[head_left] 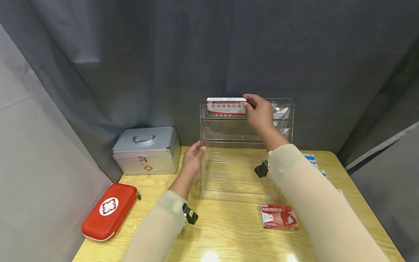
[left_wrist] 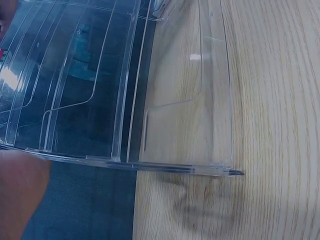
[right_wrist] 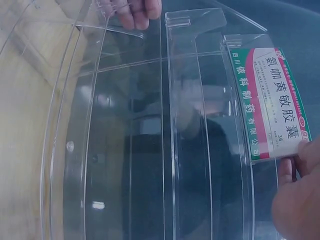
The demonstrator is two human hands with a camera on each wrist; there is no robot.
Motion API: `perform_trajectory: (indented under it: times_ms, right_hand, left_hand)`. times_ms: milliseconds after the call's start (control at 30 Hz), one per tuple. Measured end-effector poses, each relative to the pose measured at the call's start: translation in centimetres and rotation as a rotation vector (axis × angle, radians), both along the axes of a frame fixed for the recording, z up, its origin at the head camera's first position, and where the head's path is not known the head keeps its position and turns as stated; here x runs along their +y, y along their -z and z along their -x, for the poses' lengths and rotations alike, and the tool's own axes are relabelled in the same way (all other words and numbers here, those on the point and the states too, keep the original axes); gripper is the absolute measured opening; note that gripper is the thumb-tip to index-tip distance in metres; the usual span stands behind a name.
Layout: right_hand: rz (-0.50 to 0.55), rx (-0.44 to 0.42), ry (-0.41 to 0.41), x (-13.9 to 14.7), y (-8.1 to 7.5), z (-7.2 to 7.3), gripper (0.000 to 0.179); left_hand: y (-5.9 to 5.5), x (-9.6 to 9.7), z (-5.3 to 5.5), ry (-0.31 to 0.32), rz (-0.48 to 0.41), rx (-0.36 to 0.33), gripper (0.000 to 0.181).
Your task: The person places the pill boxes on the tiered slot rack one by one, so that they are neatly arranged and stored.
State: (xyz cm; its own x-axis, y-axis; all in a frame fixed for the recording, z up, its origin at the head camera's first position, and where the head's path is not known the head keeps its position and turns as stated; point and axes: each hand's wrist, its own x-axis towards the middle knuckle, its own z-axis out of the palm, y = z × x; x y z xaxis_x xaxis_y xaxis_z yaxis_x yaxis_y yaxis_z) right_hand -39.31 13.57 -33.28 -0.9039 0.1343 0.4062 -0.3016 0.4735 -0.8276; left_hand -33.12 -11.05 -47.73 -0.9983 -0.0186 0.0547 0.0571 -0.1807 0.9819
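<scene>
A clear acrylic tiered rack (head_left: 235, 141) stands on the wooden table. At its top tier, my right hand (head_left: 262, 115) pinches the right end of a white, red and green medicine box (head_left: 226, 107) between thumb and fingers. The box lies lengthwise along the tier's left part, its printed front facing me; the right wrist view shows the medicine box (right_wrist: 272, 102) behind the clear front lip. My left hand (head_left: 192, 160) grips the rack's left side panel, thumb in front. In the left wrist view, part of the left hand (left_wrist: 20, 192) shows at that panel's edge.
Small shiny packets (head_left: 280, 112) sit in the rack's upper right. A red medicine box (head_left: 279, 217) lies before the rack. To the left are a silver first-aid case (head_left: 147, 151) and a red zip pouch (head_left: 109, 212). Blue-and-white boxes (head_left: 311, 159) lie at right, partly behind my sleeve.
</scene>
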Motion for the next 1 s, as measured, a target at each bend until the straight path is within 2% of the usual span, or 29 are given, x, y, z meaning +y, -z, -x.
perform_trajectory:
  times_ms: [233,500,633,733,833,933,1000]
  right_hand:
    - [-0.019,0.001,-0.002,-0.4,-0.1,0.1,0.03]
    - [-0.022,0.022,0.004,-0.3,-0.2,0.2,0.03]
    - [0.037,0.012,-0.024,-0.1,-0.1,0.1,0.043]
    - [0.114,0.015,-0.056,0.6,0.5,-0.5,0.058]
    - [0.143,0.046,-0.076,1.7,1.4,-2.5,0.067]
    - [0.09,0.092,-0.083,3.1,2.9,-5.9,0.068]
    - [0.057,0.131,-0.104,4.4,4.4,-8.9,0.065]
  left_hand:
    - [0.2,0.4,0.3,0.016,-0.041,0.005,0.053]
    - [-0.1,0.6,0.3,0.017,-0.029,0.014,0.052]
    - [-0.1,0.5,0.5,0.019,-0.021,0.003,0.053]
    - [0.2,0.6,0.4,0.029,-0.023,-0.012,0.055]
    - [0.4,0.6,0.1,0.039,-0.03,-0.021,0.056]
    - [0.3,0.4,-0.1,0.043,-0.027,-0.022,0.057]
    - [0.2,0.2,-0.1,0.047,-0.022,-0.022,0.058]
